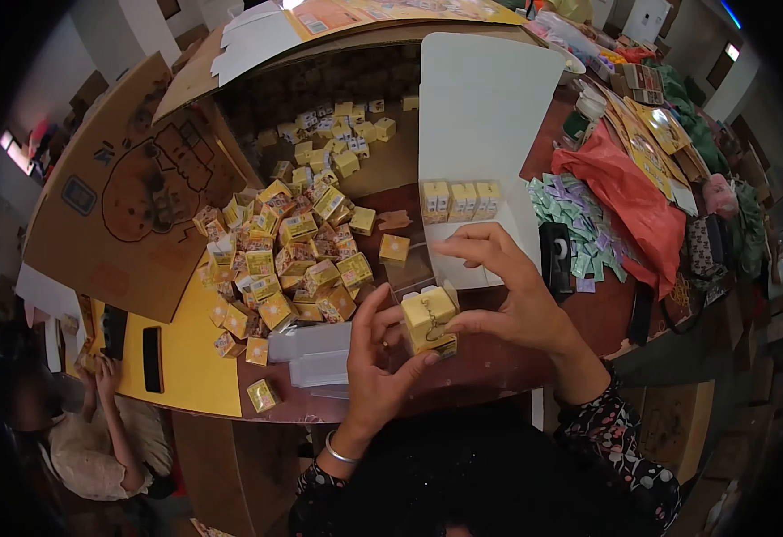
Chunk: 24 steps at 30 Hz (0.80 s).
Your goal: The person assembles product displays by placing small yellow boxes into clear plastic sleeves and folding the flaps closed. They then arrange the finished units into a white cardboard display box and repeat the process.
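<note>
My left hand (379, 367) is closed around a small yellow box (428, 315) with a thin chain on its top. Clear plastic shows around that box, but how far it encloses it is hard to make out. Over its right side is my right hand (517, 300), fingers raised and apart, the thumb close to or touching the box's edge. Just beyond the hands lies a single orange-yellow box (394, 250). Flat clear plastic sleeves (315, 351) rest left of my left hand. A white open carton (485, 116) holds a row of yellow boxes (461, 200).
A heap of small yellow boxes (284, 251) spills from a large cardboard box (221, 134). To the right are a black tape dispenser (554, 252), green packets (579, 219) and a red plastic bag (624, 188). A phone (153, 360) lies near another person (105, 430) at left.
</note>
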Tool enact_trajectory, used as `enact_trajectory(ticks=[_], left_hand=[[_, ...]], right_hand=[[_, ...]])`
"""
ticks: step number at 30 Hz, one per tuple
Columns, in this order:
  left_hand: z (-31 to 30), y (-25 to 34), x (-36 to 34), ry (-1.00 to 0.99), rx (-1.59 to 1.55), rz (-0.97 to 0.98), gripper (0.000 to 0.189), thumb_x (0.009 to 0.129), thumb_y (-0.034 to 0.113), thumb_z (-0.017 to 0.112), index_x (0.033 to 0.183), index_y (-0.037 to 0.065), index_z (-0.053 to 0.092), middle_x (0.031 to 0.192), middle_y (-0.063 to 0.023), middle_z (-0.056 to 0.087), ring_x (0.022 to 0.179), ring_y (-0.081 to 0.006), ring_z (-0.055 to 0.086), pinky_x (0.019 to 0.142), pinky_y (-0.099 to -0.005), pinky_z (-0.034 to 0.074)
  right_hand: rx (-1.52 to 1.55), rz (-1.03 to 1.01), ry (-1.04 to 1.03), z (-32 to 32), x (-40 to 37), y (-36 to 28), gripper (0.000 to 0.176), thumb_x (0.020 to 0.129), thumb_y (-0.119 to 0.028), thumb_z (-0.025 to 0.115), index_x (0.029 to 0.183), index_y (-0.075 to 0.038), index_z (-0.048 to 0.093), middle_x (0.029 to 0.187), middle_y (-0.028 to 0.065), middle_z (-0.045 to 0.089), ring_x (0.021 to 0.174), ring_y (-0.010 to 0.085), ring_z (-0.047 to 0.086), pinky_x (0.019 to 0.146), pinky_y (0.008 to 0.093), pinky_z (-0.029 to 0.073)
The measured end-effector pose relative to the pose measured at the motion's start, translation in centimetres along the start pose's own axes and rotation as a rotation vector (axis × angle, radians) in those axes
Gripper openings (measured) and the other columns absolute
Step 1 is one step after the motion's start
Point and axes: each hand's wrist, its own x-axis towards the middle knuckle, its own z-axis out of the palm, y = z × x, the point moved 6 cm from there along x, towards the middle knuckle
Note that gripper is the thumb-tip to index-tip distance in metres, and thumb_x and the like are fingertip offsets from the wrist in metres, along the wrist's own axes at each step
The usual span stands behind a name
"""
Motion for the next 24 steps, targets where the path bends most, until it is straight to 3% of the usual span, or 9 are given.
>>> enact_trajectory(ticks=[2, 5, 9, 11, 15, 20, 24], left_hand=[[0.1, 0.3, -0.2, 0.018, 0.001, 0.034, 0.080, 0.089, 0.000, 0.077, 0.156, 0.003, 0.033, 0.137, -0.0131, 0.054, 0.130, -0.0243, 0.056, 0.108, -0.0370, 0.048], [0.1, -0.1, -0.7, -0.013, 0.089, 0.071, 0.078, 0.091, 0.002, 0.075, 0.156, 0.004, 0.033, 0.139, -0.0124, 0.052, 0.129, -0.0235, 0.055, 0.106, -0.0365, 0.048], [-0.2, -1.3, -0.7, -0.159, 0.234, 0.071, 0.068, 0.093, 0.004, 0.072, 0.151, 0.006, 0.037, 0.146, -0.0130, 0.047, 0.127, -0.0214, 0.054, 0.106, -0.0362, 0.046], [-0.1, -1.2, -0.8, -0.182, 0.265, 0.075, 0.062, 0.093, 0.004, 0.072, 0.147, 0.006, 0.041, 0.145, -0.0136, 0.047, 0.126, -0.0210, 0.054, 0.106, -0.0359, 0.046], [0.4, 0.1, -0.1, -0.154, 0.269, 0.177, 0.052, 0.093, 0.005, 0.073, 0.138, 0.005, 0.048, 0.146, -0.0152, 0.045, 0.128, -0.0223, 0.054, 0.104, -0.0360, 0.049], [0.1, -0.5, 0.0, -0.062, -0.010, 0.227, 0.048, 0.092, 0.001, 0.073, 0.134, 0.004, 0.048, 0.150, -0.0172, 0.042, 0.128, -0.0225, 0.056, 0.104, -0.0365, 0.053], [0.0, -0.8, 0.0, -0.014, -0.068, 0.166, 0.047, 0.092, -0.002, 0.073, 0.133, 0.004, 0.049, 0.151, -0.0173, 0.042, 0.123, -0.0214, 0.060, 0.100, -0.0346, 0.056]], right_hand=[[0.134, 0.003, 0.021, 0.4, -0.7, 0.5, 0.069, 0.080, -0.014, 0.086, 0.143, -0.008, 0.057, 0.128, 0.0104, 0.060, 0.122, 0.0246, 0.057, 0.090, 0.0332, 0.056], [0.300, 0.037, -0.108, 2.8, -2.4, 1.6, 0.072, 0.085, -0.013, 0.082, 0.149, -0.009, 0.050, 0.130, 0.0107, 0.060, 0.119, 0.0235, 0.060, 0.085, 0.0308, 0.059], [0.236, -0.051, 0.008, 3.3, -3.2, 2.2, 0.049, 0.089, -0.015, 0.078, 0.134, -0.005, 0.061, 0.128, 0.0140, 0.060, 0.108, 0.0210, 0.064, 0.083, 0.0308, 0.058], [0.236, -0.033, 0.031, 3.3, -3.6, 2.4, 0.042, 0.092, -0.020, 0.075, 0.127, -0.001, 0.061, 0.130, 0.0193, 0.059, 0.115, 0.0253, 0.063, 0.091, 0.0346, 0.055], [0.136, -0.187, 0.145, 3.1, -3.4, 1.9, 0.033, 0.090, -0.013, 0.077, 0.117, -0.002, 0.063, 0.129, 0.0186, 0.063, 0.116, 0.0266, 0.066, 0.095, 0.0369, 0.055], [0.494, -0.100, 0.296, 4.8, -3.9, 2.6, 0.029, 0.087, -0.006, 0.079, 0.109, -0.001, 0.061, 0.125, 0.0191, 0.068, 0.120, 0.0306, 0.064, 0.102, 0.0432, 0.051], [0.413, -0.110, 0.156, 4.5, -3.8, 2.8, 0.027, 0.090, -0.010, 0.078, 0.107, -0.002, 0.058, 0.119, 0.0190, 0.068, 0.125, 0.0348, 0.058, 0.109, 0.0482, 0.045]])
